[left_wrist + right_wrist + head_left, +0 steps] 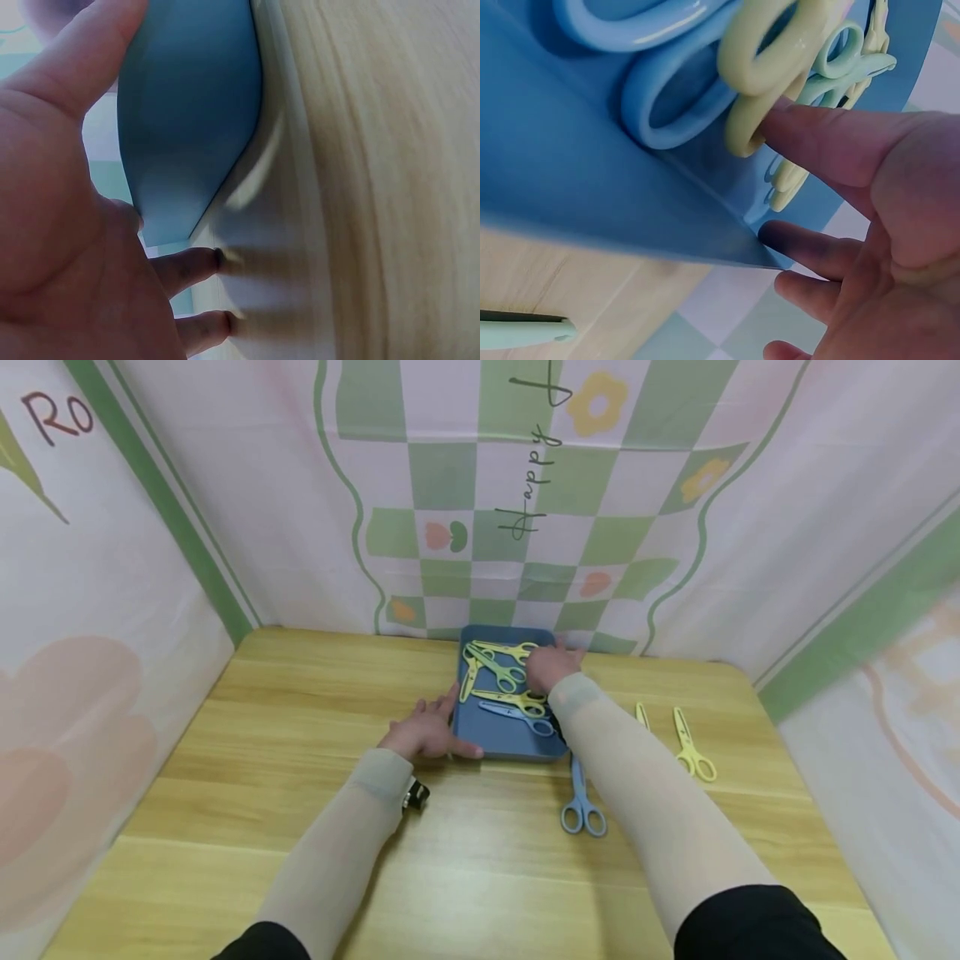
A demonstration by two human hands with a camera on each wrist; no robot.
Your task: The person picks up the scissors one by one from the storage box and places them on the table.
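Observation:
A blue tray [510,748] stands at the far edge of the table, holding several pairs of yellow, green and blue scissors. My left hand [427,729] rests against its near left corner, thumb along the front side and fingers by the left side. In the left wrist view, two fingers [199,326] reach down toward the tabletop. At the tray's right side is my right hand [551,667]. In the right wrist view, its thumb [829,142] is at the handle of yellow scissors [772,52]; the other fingers spread around the tray's rim, apart from the thumb.
Blue scissors [579,797] lie on the table just in front of the tray. To the right are yellow scissors [688,747] and another yellow pair [641,715], partly hidden by my right forearm. A patterned cloth [442,477] hangs behind the wooden table [465,877].

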